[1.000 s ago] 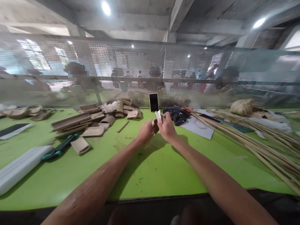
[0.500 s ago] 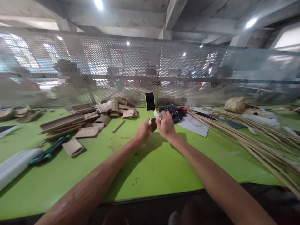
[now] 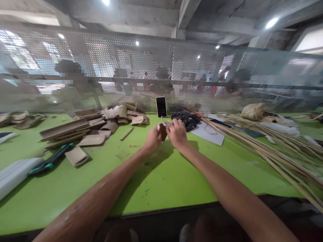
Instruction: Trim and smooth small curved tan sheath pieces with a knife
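Over the middle of the green table, my left hand (image 3: 152, 138) is closed round a curved brown piece of bamboo (image 3: 164, 133). My right hand (image 3: 177, 135) is closed on a thin whitish strip (image 3: 164, 122), its free end pointing up and left above the bamboo. Whether the strip is folded paper or something stiffer I cannot tell. The two hands are close together, and my fingers hide part of both things. Just beyond them a phone (image 3: 161, 107) stands upright, and a dark cloth bundle (image 3: 185, 120) lies to its right.
Several bamboo pieces (image 3: 65, 129) are heaped at the left, near green-and-black-handled cutters (image 3: 51, 160) and a white block (image 3: 17, 174). Long bamboo strips (image 3: 262, 148) cross the right side, with a woven piece (image 3: 253, 111) behind. A perforated metal screen (image 3: 141, 74) borders the back; people sit beyond.
The whitish strip has tilted and now leans further left over the bamboo. My hands have shifted slightly and still hold the same things. The view has moved a little.
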A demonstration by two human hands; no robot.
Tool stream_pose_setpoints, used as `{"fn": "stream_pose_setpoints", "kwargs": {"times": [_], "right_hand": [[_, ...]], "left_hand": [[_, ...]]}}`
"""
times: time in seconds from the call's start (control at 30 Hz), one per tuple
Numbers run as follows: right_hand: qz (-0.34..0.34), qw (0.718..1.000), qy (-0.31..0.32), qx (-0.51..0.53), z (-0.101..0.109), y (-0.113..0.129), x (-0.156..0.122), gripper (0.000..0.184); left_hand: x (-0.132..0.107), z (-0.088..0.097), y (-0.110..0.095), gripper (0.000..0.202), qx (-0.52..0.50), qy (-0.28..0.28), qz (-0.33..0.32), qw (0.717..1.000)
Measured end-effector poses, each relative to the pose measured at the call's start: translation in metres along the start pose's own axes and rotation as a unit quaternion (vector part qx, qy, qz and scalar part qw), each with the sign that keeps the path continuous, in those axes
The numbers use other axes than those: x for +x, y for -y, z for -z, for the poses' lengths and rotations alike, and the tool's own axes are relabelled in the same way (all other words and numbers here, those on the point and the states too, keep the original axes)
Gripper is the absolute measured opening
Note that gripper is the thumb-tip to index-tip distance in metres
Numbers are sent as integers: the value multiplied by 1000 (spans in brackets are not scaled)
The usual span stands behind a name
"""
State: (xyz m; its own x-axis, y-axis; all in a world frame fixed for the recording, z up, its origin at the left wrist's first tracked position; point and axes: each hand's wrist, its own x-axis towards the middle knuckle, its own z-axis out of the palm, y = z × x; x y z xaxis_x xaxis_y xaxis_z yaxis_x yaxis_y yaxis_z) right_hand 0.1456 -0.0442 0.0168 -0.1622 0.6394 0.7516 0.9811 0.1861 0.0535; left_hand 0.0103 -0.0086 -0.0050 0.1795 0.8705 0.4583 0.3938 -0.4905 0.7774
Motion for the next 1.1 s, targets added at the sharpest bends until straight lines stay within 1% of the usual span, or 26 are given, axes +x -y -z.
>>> {"fn": "stream_pose_setpoints", "kwargs": {"times": [0.13,0.27,0.37,0.47,0.53,0.6,0.67,0.73,0.77,0.87,0.97,1.03,1.1], "right_hand": [[-20,999,25,-9,7,9,-1,32],[-56,995,82,20,9,20,0,37],[-49,991,113,46,6,27,0,39],[-15,993,103,62,5,28,1,38],[-1,993,97,62,7,22,2,37],[-9,994,95,50,9,15,3,33],[-38,994,92,39,9,11,3,32],[-60,993,90,44,6,12,4,33],[-58,993,92,52,4,15,4,34],[-12,991,102,81,-2,22,4,36],[29,989,110,94,-3,19,4,40],[22,990,113,81,-1,11,4,40],[-10,992,113,60,1,5,5,39]], "left_hand": [[-2,-2,2,23,-26,1,1,1000],[-2,-3,1,20,-13,-4,-5,1000],[-1,-2,0,14,4,-14,-26,1000],[-1,0,1,5,13,-20,-51,998],[-2,-1,3,8,10,-17,-50,999],[-3,-3,4,14,6,-18,-38,999],[-4,-7,4,19,8,-24,-33,999],[-5,-10,3,17,13,-28,-39,999],[-5,-10,3,14,15,-28,-41,999],[-5,-9,2,5,12,-23,-40,999],[-4,-6,2,4,8,-16,-34,999],[-5,-6,2,2,14,-11,-32,999],[-5,-8,2,6,30,-9,-38,999]]}}
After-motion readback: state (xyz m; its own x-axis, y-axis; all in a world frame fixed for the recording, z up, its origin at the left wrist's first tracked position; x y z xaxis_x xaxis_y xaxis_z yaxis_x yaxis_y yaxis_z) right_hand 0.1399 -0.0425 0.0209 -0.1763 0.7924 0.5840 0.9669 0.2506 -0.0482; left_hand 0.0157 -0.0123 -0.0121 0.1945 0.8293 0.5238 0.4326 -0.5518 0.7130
